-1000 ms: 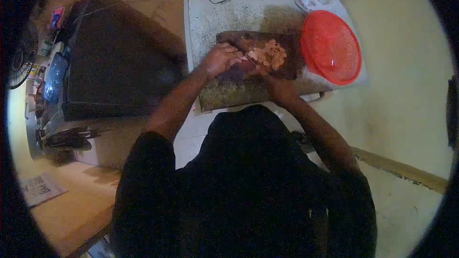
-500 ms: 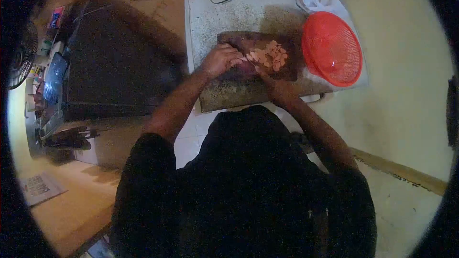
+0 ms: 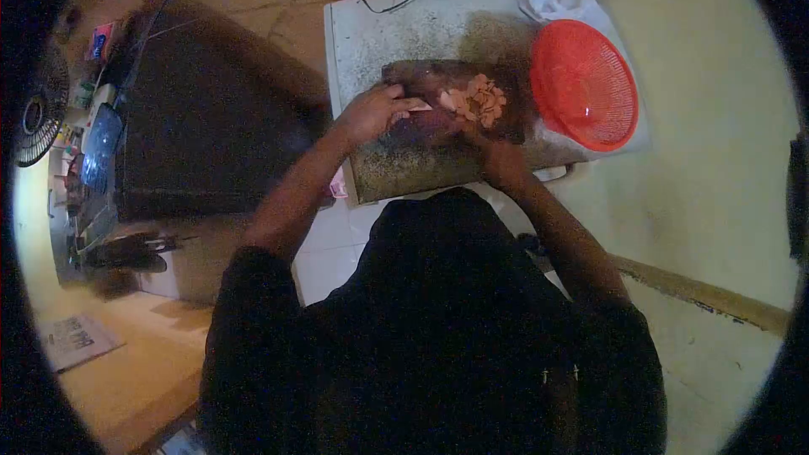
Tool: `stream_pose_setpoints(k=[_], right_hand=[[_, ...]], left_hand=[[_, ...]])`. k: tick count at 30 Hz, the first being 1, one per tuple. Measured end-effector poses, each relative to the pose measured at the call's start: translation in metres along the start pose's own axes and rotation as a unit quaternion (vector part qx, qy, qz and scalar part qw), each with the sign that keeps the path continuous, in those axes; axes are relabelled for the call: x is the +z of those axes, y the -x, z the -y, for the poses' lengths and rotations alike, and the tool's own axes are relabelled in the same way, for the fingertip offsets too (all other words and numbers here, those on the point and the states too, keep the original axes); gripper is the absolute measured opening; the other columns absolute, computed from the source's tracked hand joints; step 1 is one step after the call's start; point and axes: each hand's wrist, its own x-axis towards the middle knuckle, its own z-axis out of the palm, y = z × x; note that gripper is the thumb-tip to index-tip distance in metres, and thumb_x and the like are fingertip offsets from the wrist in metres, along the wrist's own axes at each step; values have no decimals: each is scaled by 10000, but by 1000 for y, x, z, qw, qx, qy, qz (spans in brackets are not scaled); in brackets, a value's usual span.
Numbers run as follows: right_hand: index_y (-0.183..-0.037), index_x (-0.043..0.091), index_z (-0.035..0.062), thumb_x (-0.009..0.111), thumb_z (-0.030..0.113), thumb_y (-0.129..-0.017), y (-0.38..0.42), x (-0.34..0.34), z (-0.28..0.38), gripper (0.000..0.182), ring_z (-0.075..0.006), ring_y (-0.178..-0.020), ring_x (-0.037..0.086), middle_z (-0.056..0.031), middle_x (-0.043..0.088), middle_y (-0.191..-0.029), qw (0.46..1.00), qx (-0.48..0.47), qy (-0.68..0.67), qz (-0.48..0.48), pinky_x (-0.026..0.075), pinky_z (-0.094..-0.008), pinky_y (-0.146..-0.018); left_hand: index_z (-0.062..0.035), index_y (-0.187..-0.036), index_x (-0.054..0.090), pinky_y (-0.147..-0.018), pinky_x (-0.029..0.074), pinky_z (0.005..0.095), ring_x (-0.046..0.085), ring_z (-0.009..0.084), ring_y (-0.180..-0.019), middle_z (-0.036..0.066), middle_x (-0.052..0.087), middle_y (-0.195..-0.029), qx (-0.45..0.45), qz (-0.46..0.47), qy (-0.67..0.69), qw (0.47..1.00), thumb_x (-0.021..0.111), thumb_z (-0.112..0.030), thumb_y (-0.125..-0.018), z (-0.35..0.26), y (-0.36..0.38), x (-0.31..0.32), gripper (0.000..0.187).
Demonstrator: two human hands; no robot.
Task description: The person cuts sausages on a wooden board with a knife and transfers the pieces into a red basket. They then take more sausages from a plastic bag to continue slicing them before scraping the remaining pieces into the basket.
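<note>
Clearly, the left hand (image 3: pixel 371 112) curls its fingers down on a pale piece of food (image 3: pixel 419 107) on the dark cutting board (image 3: pixel 421 80), pinning it steady. The right hand (image 3: pixel 497 156) lies at the board's near edge; whether it grips anything cannot be told. Cut orange slices (image 3: pixel 479 99) sit heaped aside, near the red colander (image 3: pixel 583 84) on the table (image 3: pixel 371 25).

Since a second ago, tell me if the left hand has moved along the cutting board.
Yes. The left hand has slid leftward, away from the orange slices on the cutting board.
</note>
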Motion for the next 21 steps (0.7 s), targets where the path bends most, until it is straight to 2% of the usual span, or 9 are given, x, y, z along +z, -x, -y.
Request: stream_pose_setpoints(k=[2,6,9,11,14,17,21], right_hand=[[-1542,224,309,532,137,-916,6,0,-5,719,-420,-870,683,-246,675,-1073,999,8,-36,-11,528,-524,-788],[-1542,231,308,586,133,-882,1,17,-20,769,-431,-873,680,-240,675,-1082,999,-16,5,-45,532,-526,-794],[-1544,224,313,606,113,-855,2,11,-12,812,-435,-862,679,-237,674,-1083,999,-16,-5,-29,535,-529,-796],[-1543,220,324,604,97,-843,9,3,-6,830,-432,-860,679,-237,674,-1080,1000,-9,-8,-12,536,-530,-800],[-1546,180,360,603,139,-853,-7,39,-29,841,-419,-690,669,-231,688,-870,977,-134,-2,-164,539,-546,-625],[-1540,230,347,579,121,-855,-20,39,-27,801,-407,-664,662,-228,683,-850,996,-66,-26,-56,531,-540,-608],[-1519,301,331,545,108,-873,-16,28,-23,726,-384,-650,663,-216,680,-831,986,-98,45,-130,536,-533,-609]], left_hand=[[-282,-1295,602,-808,509,444,587,325,-907,113,554,-938,5,23,20,1000,603,-218,-920,-1,-6,0,381],[-299,-1337,567,-825,520,451,602,333,-954,119,569,-970,23,29,28,999,586,-218,-933,2,-17,1,412],[-159,-1232,636,-788,523,441,610,326,-901,108,590,-931,58,-30,7,998,606,-183,-911,4,-14,5,323],[-160,-1232,636,-786,523,443,612,328,-911,111,595,-935,58,-23,21,998,606,-189,-912,10,-16,9,322],[-166,-1235,634,-785,524,440,614,330,-926,117,601,-934,63,-32,28,997,601,-203,-917,10,-16,9,322],[-171,-1234,633,-794,524,441,615,331,-943,118,607,-938,60,4,34,998,591,-222,-926,10,-15,11,315],[-169,-1227,632,-804,520,449,610,333,-948,118,605,-952,43,25,47,998,582,-243,-934,12,-17,3,306]])
